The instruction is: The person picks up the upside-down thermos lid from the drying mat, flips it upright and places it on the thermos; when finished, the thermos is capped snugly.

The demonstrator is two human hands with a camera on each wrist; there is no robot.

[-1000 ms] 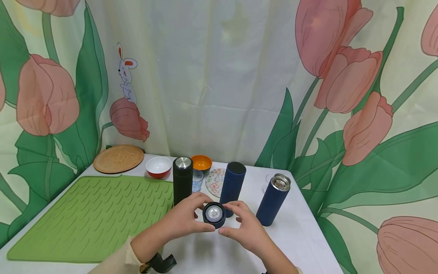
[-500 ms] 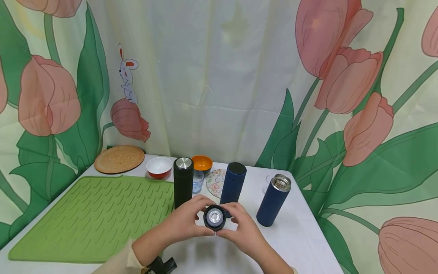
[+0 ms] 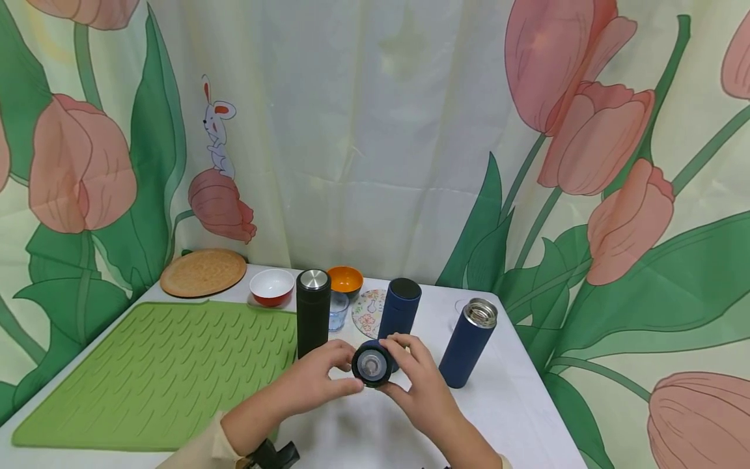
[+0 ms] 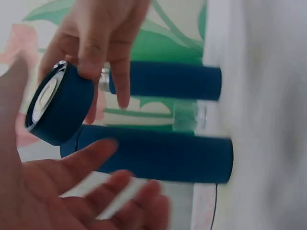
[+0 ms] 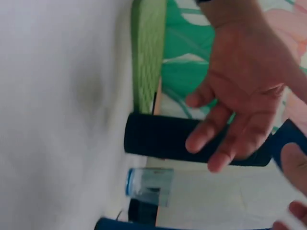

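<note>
My right hand [image 3: 423, 389] pinches a dark blue bottle lid [image 3: 372, 365] between thumb and fingers, its underside with a pale round centre turned toward me. Beside it, my left hand [image 3: 319, 383] has its fingers spread, seen loosely extended in the right wrist view, its fingertips close to the lid's left side. Behind the lid stands a blue thermos bottle [image 3: 401, 306] with its cap on. To the right, another blue thermos bottle [image 3: 469, 345] stands without a lid, its steel mouth showing. A black thermos bottle [image 3: 313, 312] with a silver top stands behind my left hand.
A green ridged mat [image 3: 170, 371] covers the table's left side. Along the back are a round wooden board [image 3: 204, 272], a red-and-white bowl [image 3: 272, 286], an orange bowl [image 3: 346, 279], a clear glass [image 3: 338, 311] and a floral round mat [image 3: 366, 314]. A tulip-print curtain [image 3: 375, 130] hangs behind.
My left fingers have come away from the lid, which both hands were at half a second ago. My right hand has tilted the lid and shifted it slightly up and right.
</note>
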